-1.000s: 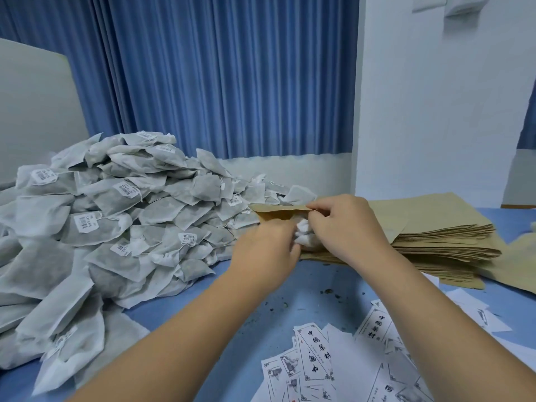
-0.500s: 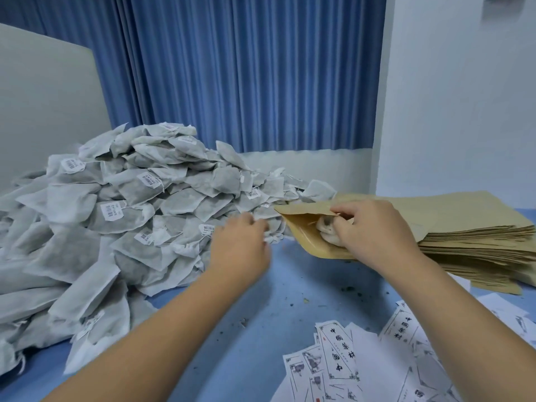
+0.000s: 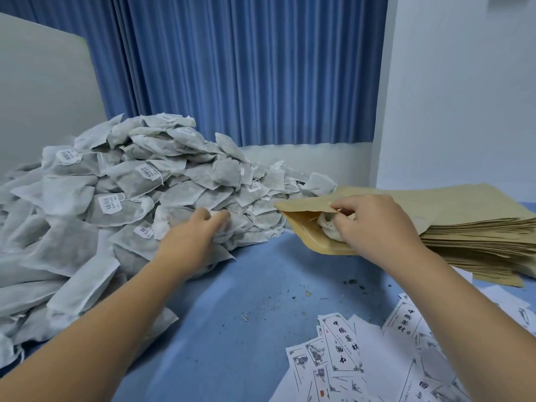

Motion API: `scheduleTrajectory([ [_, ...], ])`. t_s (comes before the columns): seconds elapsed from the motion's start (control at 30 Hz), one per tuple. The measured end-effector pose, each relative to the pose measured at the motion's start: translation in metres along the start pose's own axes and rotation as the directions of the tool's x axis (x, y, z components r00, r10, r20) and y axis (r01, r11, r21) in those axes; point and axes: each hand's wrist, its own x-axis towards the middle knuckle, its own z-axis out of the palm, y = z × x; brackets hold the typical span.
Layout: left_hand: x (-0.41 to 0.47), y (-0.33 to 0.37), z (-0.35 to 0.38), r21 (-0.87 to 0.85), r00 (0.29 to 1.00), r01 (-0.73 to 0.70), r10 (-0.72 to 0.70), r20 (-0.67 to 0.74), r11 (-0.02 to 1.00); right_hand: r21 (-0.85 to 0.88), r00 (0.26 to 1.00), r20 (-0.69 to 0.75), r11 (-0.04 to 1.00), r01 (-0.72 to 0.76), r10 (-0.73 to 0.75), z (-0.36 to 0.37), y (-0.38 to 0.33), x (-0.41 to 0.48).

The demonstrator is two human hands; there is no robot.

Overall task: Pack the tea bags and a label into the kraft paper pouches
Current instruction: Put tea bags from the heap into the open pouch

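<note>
1. Open pouch [image 3: 304, 205], kraft paper. We took it as our reference point. Its mouth was held agape and its right end rested on item 6.

2. Right hand [image 3: 374, 224]. We logged it at the open pouch's mouth. Thumb and forefinger pinched the upper lip and held it up, and the other fingers curled against item 3.

3. Tea bag [image 3: 326, 226], white. We found it inside the open pouch's mouth, partly hidden by the right hand.

4. Heap of tea bags [image 3: 130, 198]. It lay left of the open pouch, its nearest bags just beside the mouth. Several carried small printed tags.

5. Left hand [image 3: 194, 233]. We placed it left of the open pouch, on the heap's near slope. The fingers were close together and bent onto the bags. Blur kept us from telling whether they pinched one.

6. Stack of pouches [image 3: 470, 233], flat. It sat right of the open pouch and beneath its end.

7. Labels [image 3: 342, 346], loose and overlapping, printed with black characters. They lay nearer us than the open pouch.

8. Table [image 3: 246, 309], blue. It lay under the open pouch, with dark crumbs [image 3: 307, 293] scattered in front.

9. Curtain [image 3: 246, 68], blue and pleated. It hung behind the open pouch.
</note>
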Motion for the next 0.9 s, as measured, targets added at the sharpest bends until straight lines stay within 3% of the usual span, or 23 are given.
scheduleTrajectory([
  [0.17,-0.008,0.002,0.011,0.216,0.975,-0.193,0.162,0.155,0.957,-0.013,1.000,0.018,1.000,0.006,-0.006,0.000,-0.001,-0.001],
  [0.4,-0.003,0.001,0.015,0.399,0.993,-0.074,0.032,0.113,0.914,-0.008,1.000,0.011,1.000,0.020,-0.020,0.000,0.000,0.001],
  [0.63,-0.001,0.017,0.004,0.375,0.986,-0.143,0.165,-0.029,0.916,-0.009,1.000,0.011,1.000,0.023,-0.023,0.000,0.002,0.001],
  [0.8,-0.003,0.022,0.010,0.372,0.970,-0.233,0.191,0.147,0.898,-0.023,0.999,0.039,0.999,0.023,-0.022,-0.001,0.002,0.000],
  [0.9,-0.008,0.016,0.016,0.456,0.983,-0.167,0.110,0.148,0.874,-0.029,0.998,0.047,0.999,0.030,-0.029,0.001,-0.001,-0.001],
])
